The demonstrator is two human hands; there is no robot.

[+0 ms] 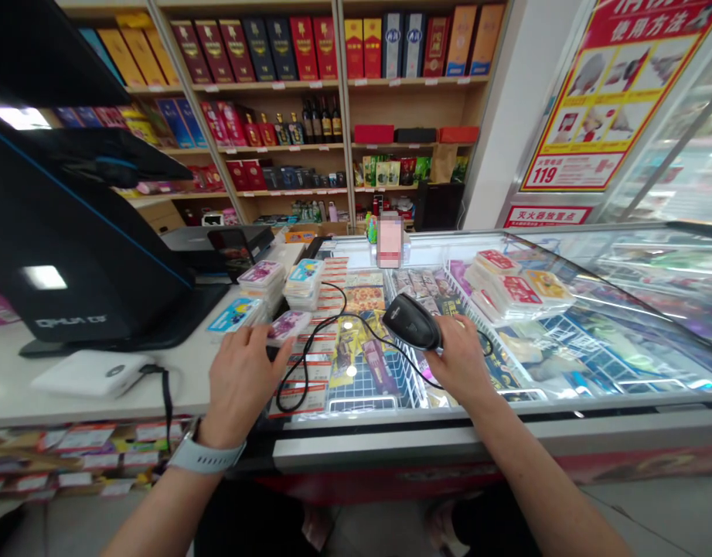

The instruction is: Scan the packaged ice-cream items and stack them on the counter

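My right hand (463, 360) is wrapped round the handle of a black barcode scanner (412, 321), held above the glass-topped freezer with its head pointing left. A black cable (306, 356) loops across the glass. My left hand (243, 379), with a pale watch on the wrist, is at the counter's right edge. Its fingers and thumb close on the near left edge of a flat pack with a purple label (290, 325); the fingertips are partly hidden. Just beyond the fingers lies a blue-labelled pack (236, 315). Behind stand a purple-labelled stack (263, 277) and a blue-labelled stack (304, 282).
A black checkout terminal (112, 255) and a white device (92, 374) with a cord occupy the counter at left. More packs (512, 286) with red and yellow labels are piled on the freezer (390, 429) at right. Shelves (286, 85) of boxes and bottles line the back.
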